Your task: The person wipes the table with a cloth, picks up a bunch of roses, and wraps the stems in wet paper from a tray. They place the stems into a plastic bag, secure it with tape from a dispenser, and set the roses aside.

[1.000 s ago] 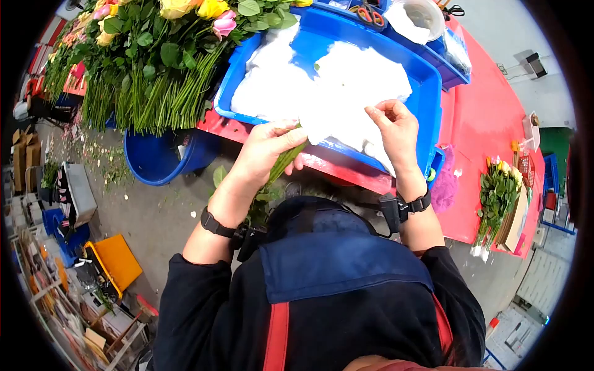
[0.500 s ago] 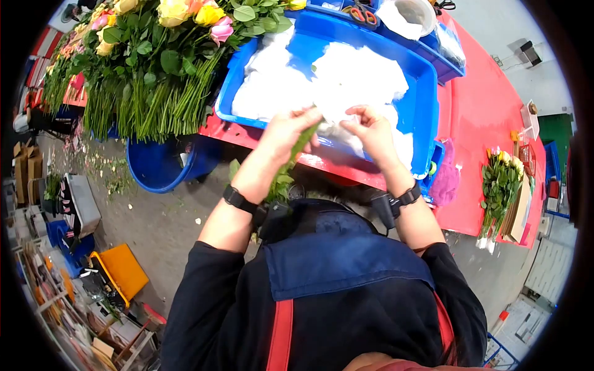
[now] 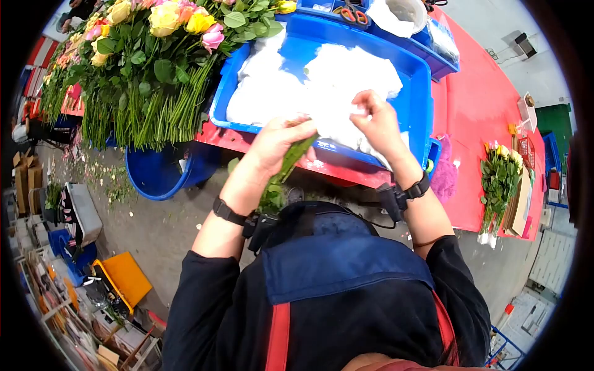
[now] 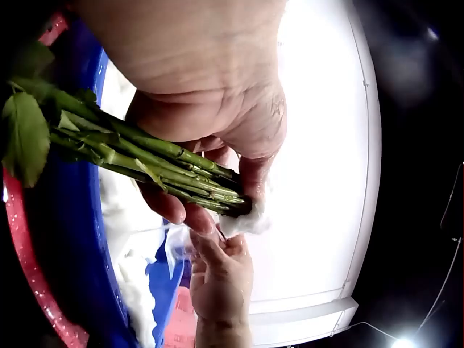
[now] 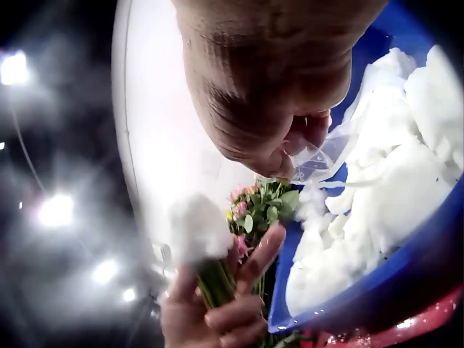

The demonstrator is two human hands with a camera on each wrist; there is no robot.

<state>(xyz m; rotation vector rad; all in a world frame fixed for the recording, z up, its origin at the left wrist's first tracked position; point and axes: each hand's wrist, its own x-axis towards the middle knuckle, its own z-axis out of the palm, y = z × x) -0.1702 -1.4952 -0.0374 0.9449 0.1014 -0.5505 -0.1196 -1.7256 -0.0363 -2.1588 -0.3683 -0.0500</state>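
My left hand (image 3: 275, 147) grips a bundle of green stems (image 4: 170, 167) around their lower ends, leaves trailing back toward my body. A wad of wet white cotton (image 5: 199, 228) covers the cut ends, with the left thumb right at it. Opposite, over the tray, my right hand (image 3: 378, 125) pinches a thin clear plastic film (image 5: 319, 165) between curled fingers and thumb. Below both hands lies the blue tray (image 3: 416, 68), holding soaked white cotton (image 3: 352, 71).
A pile of roses (image 3: 164, 68) with long stems lies left of the tray, above a blue bucket (image 3: 139, 176). Scissors (image 3: 354, 15) and a white roll (image 3: 402, 15) sit in bins behind. Right on the red table (image 3: 479, 123) lie pink netting (image 3: 444, 173) and another bouquet (image 3: 498, 185).
Both hands came closer together half a second ago and now stand slightly farther apart. The left hand has kept its hold on the stems throughout.
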